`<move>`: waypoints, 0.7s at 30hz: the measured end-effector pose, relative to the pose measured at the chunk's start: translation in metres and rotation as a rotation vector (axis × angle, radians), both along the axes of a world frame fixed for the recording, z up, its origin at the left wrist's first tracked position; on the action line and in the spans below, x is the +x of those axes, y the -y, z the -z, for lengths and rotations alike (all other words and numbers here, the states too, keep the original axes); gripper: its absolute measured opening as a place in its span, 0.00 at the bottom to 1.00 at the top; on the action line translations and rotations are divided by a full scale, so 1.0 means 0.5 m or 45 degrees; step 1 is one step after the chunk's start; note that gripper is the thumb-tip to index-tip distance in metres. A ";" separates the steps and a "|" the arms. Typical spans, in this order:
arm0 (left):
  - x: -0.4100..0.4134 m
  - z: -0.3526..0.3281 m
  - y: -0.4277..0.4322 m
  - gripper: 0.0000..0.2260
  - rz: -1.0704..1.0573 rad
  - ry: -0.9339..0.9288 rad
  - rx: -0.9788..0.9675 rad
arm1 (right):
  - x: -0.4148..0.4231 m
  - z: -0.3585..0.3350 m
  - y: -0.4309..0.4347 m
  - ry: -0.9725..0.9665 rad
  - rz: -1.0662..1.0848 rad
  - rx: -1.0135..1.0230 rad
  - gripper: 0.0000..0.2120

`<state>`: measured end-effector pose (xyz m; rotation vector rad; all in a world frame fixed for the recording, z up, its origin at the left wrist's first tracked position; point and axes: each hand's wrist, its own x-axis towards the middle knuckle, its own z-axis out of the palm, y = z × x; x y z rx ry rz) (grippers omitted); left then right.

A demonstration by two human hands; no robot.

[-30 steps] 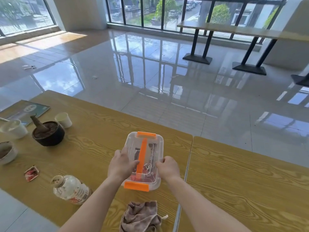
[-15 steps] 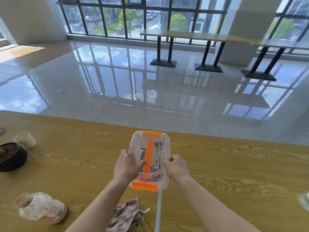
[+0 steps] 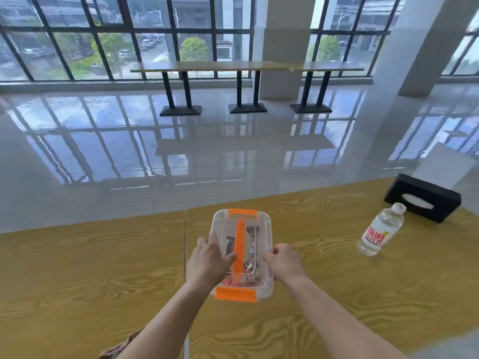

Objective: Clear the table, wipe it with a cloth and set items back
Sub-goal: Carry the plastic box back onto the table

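Fingers [image 3: 213,238] of our left hand [image 3: 210,260] and right hand [image 3: 285,264] clamp the two long sides of the clear box [image 3: 239,239], which is now just right of the seam [image 3: 185,242], over the tabletop [image 3: 324,281]. A second ago it was left of that seam, so we judge we are clearing it aside, toward the water bottle [image 3: 381,233] and black tissue box [image 3: 422,200]. Whether it rests or hovers we cannot tell; the cloth [image 3: 116,349] is cut off at the lower edge, and the packets [image 3: 252,244] inside are unreadable.
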<state>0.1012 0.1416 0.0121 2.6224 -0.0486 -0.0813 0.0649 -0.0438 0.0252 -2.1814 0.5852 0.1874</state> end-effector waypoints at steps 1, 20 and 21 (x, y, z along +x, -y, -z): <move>-0.004 -0.002 0.029 0.33 0.019 0.002 -0.002 | -0.009 0.000 0.028 0.001 0.015 -0.010 0.11; -0.059 0.009 0.479 0.32 0.151 -0.081 -0.029 | -0.075 0.020 0.479 -0.061 0.092 -0.086 0.09; -0.059 0.011 0.491 0.32 0.154 -0.091 -0.033 | -0.072 0.023 0.489 -0.066 0.098 -0.087 0.09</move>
